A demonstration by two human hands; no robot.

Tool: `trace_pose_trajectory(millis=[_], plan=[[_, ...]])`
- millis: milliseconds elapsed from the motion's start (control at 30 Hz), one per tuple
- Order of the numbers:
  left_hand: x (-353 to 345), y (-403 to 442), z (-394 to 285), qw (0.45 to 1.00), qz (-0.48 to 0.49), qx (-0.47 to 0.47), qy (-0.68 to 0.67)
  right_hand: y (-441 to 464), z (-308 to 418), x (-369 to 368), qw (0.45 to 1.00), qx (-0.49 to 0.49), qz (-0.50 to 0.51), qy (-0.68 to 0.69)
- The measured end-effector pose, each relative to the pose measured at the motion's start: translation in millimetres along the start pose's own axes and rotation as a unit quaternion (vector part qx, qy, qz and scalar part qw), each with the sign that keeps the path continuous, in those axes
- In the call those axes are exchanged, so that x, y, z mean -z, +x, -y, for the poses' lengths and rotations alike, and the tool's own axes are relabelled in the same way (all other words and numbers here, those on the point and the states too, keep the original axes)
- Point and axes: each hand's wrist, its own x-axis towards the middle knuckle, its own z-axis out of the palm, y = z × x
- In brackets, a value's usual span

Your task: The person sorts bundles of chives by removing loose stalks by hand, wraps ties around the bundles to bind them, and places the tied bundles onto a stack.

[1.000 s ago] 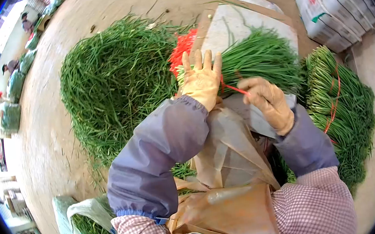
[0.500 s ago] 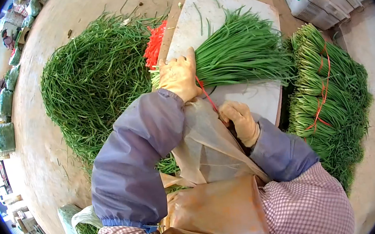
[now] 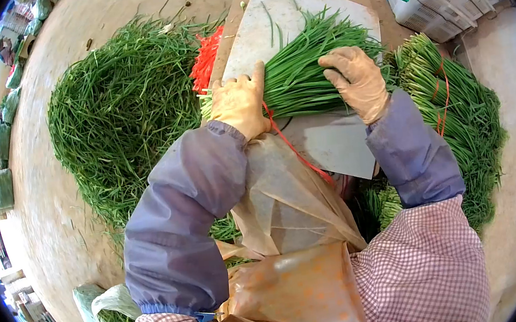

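A: There's the green bunch, upper centre of the frame, lying across the white board! Which way's it pointing?

B: Long axis nearly level, climbing a touch rightward: pale stem ends to the left, leafy tips fanning out towards the upper right.

A: And the grip?

B: Left hand clamped over the stem end, fingers bent across it! Right hand hovering by the leaves, half open, fingers curled, thumb apart; whether it touches them, I can't tell.

A: There's a red tie, trailing from beside the left hand towards lower right!

B: Handsome bunch, too: slender, glossy, deep green blades, loosely splayed.
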Motion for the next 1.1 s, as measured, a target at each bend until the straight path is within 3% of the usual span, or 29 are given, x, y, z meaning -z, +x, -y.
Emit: trace_pose_trajectory(millis=[133, 267, 433, 600, 667, 767, 867, 1000, 1033, 1100], plan=[[-6.5, -0.4, 3.2, 1.0, -0.021, -0.006, -0.013, 8.9, -9.1, -13.7, 0.997, 0.055, 0.044, -0.011], [-4.8, 0.4, 2.1, 0.999, -0.034, -0.013, -0.016, 10.0, -6.5, -25.7, 0.988, 0.138, 0.02, -0.062], [-8.1, -0.4, 2.2, 0.998, -0.05, -0.019, -0.012, 6.4, -3.8, -28.6, 0.988, 0.139, 0.018, -0.069], [-7.1, -2.9, -0.1, 0.997, -0.066, -0.017, -0.032, 1.4, 18.8, -31.6, 0.967, 0.176, -0.106, -0.148], [-9.0, -6.2, 3.2, 0.994, -0.101, -0.024, -0.022, 2.4, 36.1, -33.9, 0.961, 0.179, -0.143, -0.155], [-1.9, -17.6, 16.7, 0.988, -0.148, -0.034, 0.007, -3.8, 67.5, -38.2, 0.975, 0.069, -0.06, -0.204], [16.7, -35.8, 34.1, 0.978, -0.202, -0.037, 0.047, 3.8, 80.6, -41.1, 0.978, 0.081, -0.102, -0.163], [46.0, -68.4, 48.9, 0.965, -0.241, -0.011, 0.105, 23.5, 112.4, -35.5, 0.983, 0.087, -0.086, -0.14], [51.6, -79.2, 52.0, 0.963, -0.244, -0.004, 0.113, 27.5, 123.3, -29.3, 0.983, 0.069, -0.04, -0.168], [58.2, -102.4, 61.1, 0.962, -0.249, 0.015, 0.111, 36.1, 121.2, -26.7, 0.983, 0.077, -0.142, -0.089]])
